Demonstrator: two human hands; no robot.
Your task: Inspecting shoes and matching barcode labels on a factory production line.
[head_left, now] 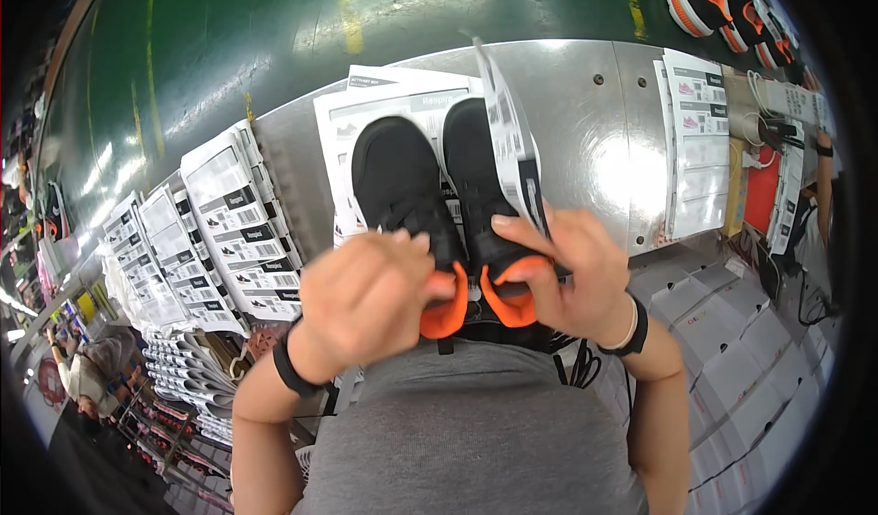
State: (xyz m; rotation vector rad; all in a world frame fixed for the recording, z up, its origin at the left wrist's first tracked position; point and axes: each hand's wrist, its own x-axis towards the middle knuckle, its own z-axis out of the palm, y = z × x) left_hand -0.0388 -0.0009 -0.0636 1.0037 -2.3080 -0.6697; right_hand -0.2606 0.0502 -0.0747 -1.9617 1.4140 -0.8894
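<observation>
Two black sneakers (398, 172) with orange collar linings lie side by side in front of me, toes pointing away. White printed label sheets (334, 112) lie under them. My left hand (366, 295), blurred by motion, has its fingers curled over the left shoe's collar, the thumb against the orange lining. At the right shoe (471, 144), my right hand (581, 268) pinches the lower end of an upright, bent label sheet (512, 131). Its thumb reaches the orange collar, and its index finger lies near the laces. The sheet hides part of the right shoe.
A metal table (585, 85) bears the shoes, beside a green surface (412, 12) with yellow lines. Stacks of label sheets stand at left (229, 213) and right (700, 149). More sneakers (700, 3) sit at far right. White boxes (722, 359) are at lower right.
</observation>
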